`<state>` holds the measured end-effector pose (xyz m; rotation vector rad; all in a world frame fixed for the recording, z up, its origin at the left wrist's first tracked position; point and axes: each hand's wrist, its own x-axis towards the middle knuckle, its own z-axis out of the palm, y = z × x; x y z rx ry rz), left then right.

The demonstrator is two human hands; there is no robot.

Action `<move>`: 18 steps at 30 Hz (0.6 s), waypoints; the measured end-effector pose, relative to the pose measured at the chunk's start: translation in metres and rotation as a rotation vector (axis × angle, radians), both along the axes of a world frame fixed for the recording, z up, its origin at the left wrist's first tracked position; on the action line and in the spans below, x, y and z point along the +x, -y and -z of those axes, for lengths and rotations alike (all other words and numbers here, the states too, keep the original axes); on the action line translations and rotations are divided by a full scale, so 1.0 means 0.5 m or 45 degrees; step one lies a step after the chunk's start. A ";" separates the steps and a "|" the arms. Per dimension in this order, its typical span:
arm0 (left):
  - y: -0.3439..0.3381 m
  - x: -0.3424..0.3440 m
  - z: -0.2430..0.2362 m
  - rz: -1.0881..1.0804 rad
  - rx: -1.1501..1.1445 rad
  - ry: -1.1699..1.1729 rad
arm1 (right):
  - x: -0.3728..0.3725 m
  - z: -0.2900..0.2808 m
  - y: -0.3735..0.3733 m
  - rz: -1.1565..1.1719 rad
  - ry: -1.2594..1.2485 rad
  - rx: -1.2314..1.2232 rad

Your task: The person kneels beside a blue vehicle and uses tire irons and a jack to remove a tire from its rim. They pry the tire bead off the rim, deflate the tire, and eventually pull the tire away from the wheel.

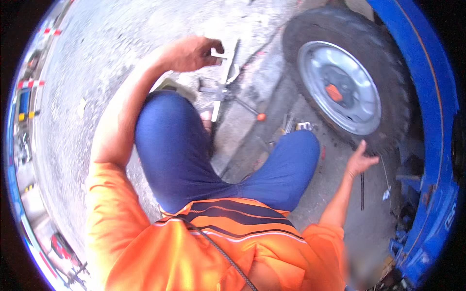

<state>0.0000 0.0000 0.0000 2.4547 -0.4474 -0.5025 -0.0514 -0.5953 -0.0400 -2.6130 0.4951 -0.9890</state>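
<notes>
- Wheel with thick black rubber tyre and silver-white steel rim (310,63) stands upright, slightly tilted, at upper right, in front of the person; its round face is turned toward the person, and an orange patch (334,92) shows at the hub.
- Left hand (194,53) is stretched forward beyond the left knee. Its fingers are curled beside the upper part of a pale, flat, cross-shaped metal tool (224,77); if they grip this tool or only touch it, I cannot tell.
- From the middle of the tool goes a thin dark rod with an orange round tip (261,117), pointing toward the right knee.
- Right hand (360,161) is open, with thumb and fingers spread, and holds nothing visible. It is near the lower edge of the tyre; whether it touches the rubber is not clear.
- Just below this hand, a thin black rod (362,191) is seen.
- Some small shiny metal pieces (296,125) are just beyond the right knee, too blurred to name.
- Large blue painted metal body (437,97) curves along the right side, behind the wheel.
- Rough grey ground (111,53) extends on the left side.
</notes>
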 end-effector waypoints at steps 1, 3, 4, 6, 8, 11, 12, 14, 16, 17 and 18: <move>-0.023 -0.004 -0.001 -0.107 -0.014 0.006 | 0.010 -0.017 -0.006 -0.016 -0.021 0.058; -0.221 0.038 -0.060 -0.136 0.284 0.120 | -0.064 0.211 -0.207 0.123 -0.128 0.465; -0.243 0.018 -0.023 -0.178 0.313 0.078 | -0.063 0.214 -0.200 0.127 -0.179 0.463; -0.281 -0.023 0.044 -0.219 0.306 -0.146 | -0.045 0.148 -0.215 -0.088 -0.024 0.216; -0.301 -0.057 0.122 -0.325 0.113 -0.440 | -0.002 0.080 -0.249 -0.188 0.085 0.010; -0.233 -0.042 0.231 -0.582 -0.124 -0.821 | 0.073 -0.048 -0.274 -0.229 0.160 -0.317; -0.216 -0.043 0.294 -0.567 -0.052 -0.725 | 0.086 -0.067 -0.281 -0.267 0.182 -0.416; -0.209 -0.027 0.432 -0.601 0.127 -0.493 | 0.124 -0.051 -0.299 -0.220 0.258 -0.267; -0.202 -0.030 0.513 -0.673 0.197 -0.447 | 0.131 -0.020 -0.288 -0.117 0.291 -0.238; -0.205 -0.022 0.537 -0.689 0.128 -0.513 | 0.135 -0.002 -0.278 -0.117 0.322 -0.216; -0.188 -0.012 0.544 -0.685 0.125 -0.479 | 0.134 0.001 -0.274 -0.103 0.349 -0.209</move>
